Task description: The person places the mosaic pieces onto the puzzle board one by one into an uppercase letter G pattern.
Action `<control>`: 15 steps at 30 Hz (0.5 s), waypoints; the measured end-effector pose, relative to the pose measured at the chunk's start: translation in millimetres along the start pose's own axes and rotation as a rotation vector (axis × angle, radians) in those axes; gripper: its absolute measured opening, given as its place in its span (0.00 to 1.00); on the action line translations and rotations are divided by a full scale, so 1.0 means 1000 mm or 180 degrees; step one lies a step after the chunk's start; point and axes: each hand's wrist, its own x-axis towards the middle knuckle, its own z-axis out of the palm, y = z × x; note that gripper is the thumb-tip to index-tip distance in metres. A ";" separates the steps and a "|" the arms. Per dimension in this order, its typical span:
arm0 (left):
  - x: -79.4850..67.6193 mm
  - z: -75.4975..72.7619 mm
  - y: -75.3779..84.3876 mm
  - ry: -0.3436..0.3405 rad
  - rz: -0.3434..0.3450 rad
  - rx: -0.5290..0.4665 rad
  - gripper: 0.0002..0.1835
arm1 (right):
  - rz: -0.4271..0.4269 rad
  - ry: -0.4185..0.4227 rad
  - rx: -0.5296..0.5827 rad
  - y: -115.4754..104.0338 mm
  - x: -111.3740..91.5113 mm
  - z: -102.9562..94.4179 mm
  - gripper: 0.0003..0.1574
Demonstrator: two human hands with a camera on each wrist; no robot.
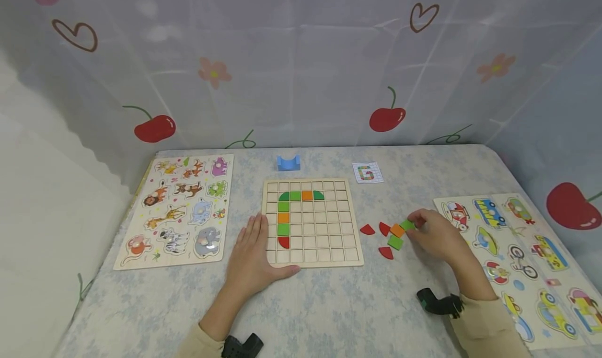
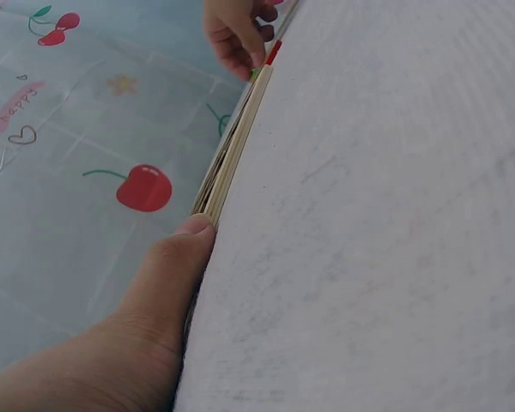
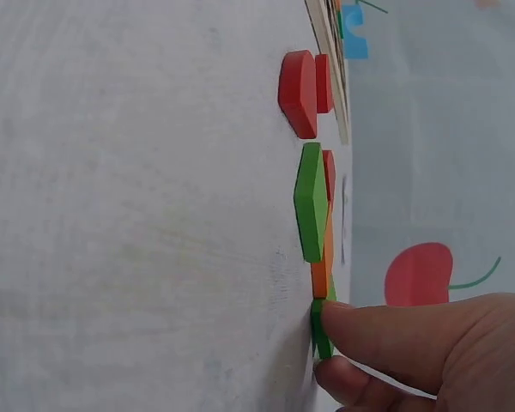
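Grid board (image 1: 322,241) lies flat on the surface (image 1: 324,305), mid-frame in head view. Left hand (image 1: 249,261): fingers straight and together at the board's left edge, thumb stuck out along its lower edge; left wrist view shows the thumb tip touching the board. Right hand (image 1: 435,238), right of centre: thumb and finger pinching a green block (image 1: 407,224), other fingers mostly hidden. Can't tell if that block is off the surface.

Just lower left of it: loose orange square (image 1: 397,230), then loose green square (image 1: 395,242). Three loose red quarter-rounds (image 1: 368,229) lie around these, between board and right hand.

Pieces on the board: upper row, left to right, green quarter-round (image 1: 284,196), green square, orange square, green quarter-round. Left column below: green, orange, green, then red quarter-round (image 1: 284,242) at the bottom.

Pattern card (image 1: 368,173) with a coloured G: upper right of the board. Blue arch piece (image 1: 289,163): just above the board. Animal puzzle (image 1: 169,261) at frame left; vehicle puzzle (image 1: 529,298) lower right, partly behind the right forearm. Cherry-print curtain (image 1: 301,76) fills the upper frame.
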 end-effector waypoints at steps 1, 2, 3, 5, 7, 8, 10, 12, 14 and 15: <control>0.000 0.000 0.000 0.0000 0.0000 0.0002 0.76 | -0.0023 -0.0001 -0.0001 0.000 0.001 0.000 0.23; 0.000 0.000 0.000 -0.0001 -0.0001 0.0000 0.76 | -0.0036 0.0000 0.0001 0.001 0.001 0.001 0.23; 0.000 0.000 0.000 -0.0003 0.0000 -0.0003 0.76 | -0.0041 0.0000 0.0000 0.001 0.002 0.001 0.24; 0.000 0.000 0.001 -0.0006 0.0001 -0.0009 0.76 | -0.0044 0.0001 0.0003 0.001 0.003 0.002 0.24; 0.000 -0.001 0.001 -0.0009 0.0003 -0.0013 0.76 | -0.0061 0.0005 0.0029 0.002 0.003 0.003 0.23; 0.000 -0.001 0.001 -0.0009 0.0001 -0.0012 0.76 | -0.0086 0.0018 0.0053 0.002 0.004 0.003 0.22; 0.000 -0.001 0.001 -0.0006 -0.0002 -0.0012 0.76 | -0.0138 0.0026 0.0123 0.002 0.005 0.005 0.20; 0.000 -0.001 0.001 -0.0001 0.0002 -0.0012 0.76 | -0.0169 0.0020 0.0182 0.003 0.006 0.006 0.19; 0.000 -0.001 0.001 0.0002 0.0004 -0.0012 0.76 | -0.0183 0.0022 0.0234 0.002 0.005 0.007 0.17; 0.000 -0.001 0.001 0.0001 0.0006 -0.0013 0.76 | -0.0178 0.0040 0.0249 0.002 0.005 0.007 0.17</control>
